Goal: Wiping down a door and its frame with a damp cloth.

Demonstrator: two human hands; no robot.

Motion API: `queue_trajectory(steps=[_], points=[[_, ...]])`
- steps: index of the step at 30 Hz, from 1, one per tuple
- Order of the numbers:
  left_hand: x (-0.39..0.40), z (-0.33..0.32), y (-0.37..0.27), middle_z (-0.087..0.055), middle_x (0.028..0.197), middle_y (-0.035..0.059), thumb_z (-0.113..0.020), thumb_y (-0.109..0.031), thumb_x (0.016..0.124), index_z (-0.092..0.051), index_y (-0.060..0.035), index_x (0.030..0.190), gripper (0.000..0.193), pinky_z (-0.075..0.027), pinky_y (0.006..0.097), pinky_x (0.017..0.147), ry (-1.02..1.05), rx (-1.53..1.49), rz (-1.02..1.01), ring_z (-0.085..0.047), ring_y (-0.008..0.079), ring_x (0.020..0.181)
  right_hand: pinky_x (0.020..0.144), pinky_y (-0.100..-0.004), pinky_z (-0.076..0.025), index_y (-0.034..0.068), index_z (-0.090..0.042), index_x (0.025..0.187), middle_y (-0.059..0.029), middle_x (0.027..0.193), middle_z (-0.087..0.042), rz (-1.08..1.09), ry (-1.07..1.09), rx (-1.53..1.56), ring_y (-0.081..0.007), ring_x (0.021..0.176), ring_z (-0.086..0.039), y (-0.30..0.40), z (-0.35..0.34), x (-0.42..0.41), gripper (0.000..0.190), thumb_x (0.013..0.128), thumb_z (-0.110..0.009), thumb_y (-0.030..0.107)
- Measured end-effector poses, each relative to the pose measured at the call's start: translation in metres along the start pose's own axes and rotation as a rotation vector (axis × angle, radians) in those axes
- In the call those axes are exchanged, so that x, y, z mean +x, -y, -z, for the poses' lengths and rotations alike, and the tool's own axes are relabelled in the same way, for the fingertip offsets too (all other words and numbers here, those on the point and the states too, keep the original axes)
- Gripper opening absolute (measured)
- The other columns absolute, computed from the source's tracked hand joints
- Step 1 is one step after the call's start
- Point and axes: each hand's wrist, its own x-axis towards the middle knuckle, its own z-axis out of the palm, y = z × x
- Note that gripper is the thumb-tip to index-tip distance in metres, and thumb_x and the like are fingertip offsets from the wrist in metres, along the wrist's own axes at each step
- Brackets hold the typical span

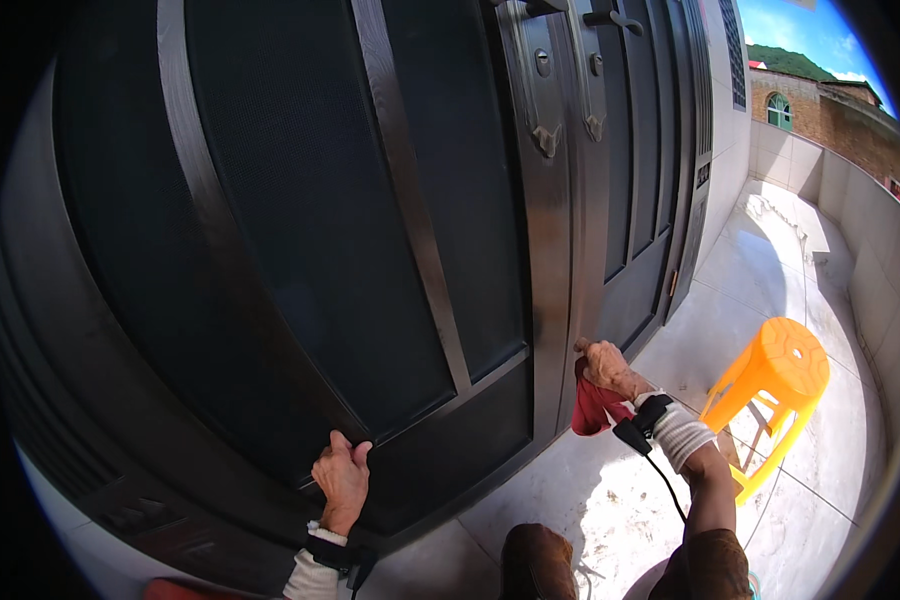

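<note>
A dark metal double door with dark panels and brown-grey strips stands before me. My left hand rests against the lower part of its left leaf, at the corner of a strip, thumb and forefinger apart. No object shows in that hand, though its other fingers are partly hidden. My right hand grips a dark red cloth close to the bottom of the door's middle edges. The cloth hangs below my fingers. Part of it is hidden by the hand.
An orange plastic stool stands on the sunlit tiled floor to my right. Beyond it runs a low tiled wall. Door handles stick out higher up. Something red lies at the bottom left.
</note>
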Motion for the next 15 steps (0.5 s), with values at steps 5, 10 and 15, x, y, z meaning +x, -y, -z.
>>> queue_trajectory(steps=[5,10,15], points=[[0.029,-0.038,0.000,-0.057,0.060,0.0121,-0.070,-0.029,0.080,-0.048,-0.0051,0.081,0.032,-0.046,0.0449,0.051,-0.019,0.039,-0.014,-0.060,0.0345,0.057,0.074,-0.0437,-0.048,0.001,-0.058,0.091,-0.0225,0.082,-0.061,0.340,-1.024,0.239,-0.0431,0.079,-0.059,0.093,0.195,0.143,0.019,0.073,-0.050,0.001],[0.051,-0.073,0.000,-0.056,0.056,0.0093,-0.070,-0.030,0.082,-0.047,-0.0050,0.078,0.034,-0.045,0.0406,0.048,-0.084,-0.016,-0.043,-0.060,0.0311,0.054,0.099,-0.0487,-0.036,0.008,-0.042,0.131,-0.0245,0.131,-0.039,0.392,-1.372,-0.180,-0.0432,0.119,-0.038,0.148,0.207,0.237,0.063,0.069,-0.055,0.012],[0.052,-0.104,0.008,-0.057,0.056,0.0087,-0.071,-0.028,0.081,-0.047,-0.0048,0.078,0.034,-0.046,0.0388,0.049,-0.083,-0.006,-0.035,-0.060,0.0302,0.054,0.109,-0.0462,-0.024,0.007,-0.035,0.139,-0.0274,0.138,-0.031,0.434,-1.307,0.072,-0.0471,0.126,-0.030,0.066,0.059,0.226,0.069,0.072,-0.050,0.014]])
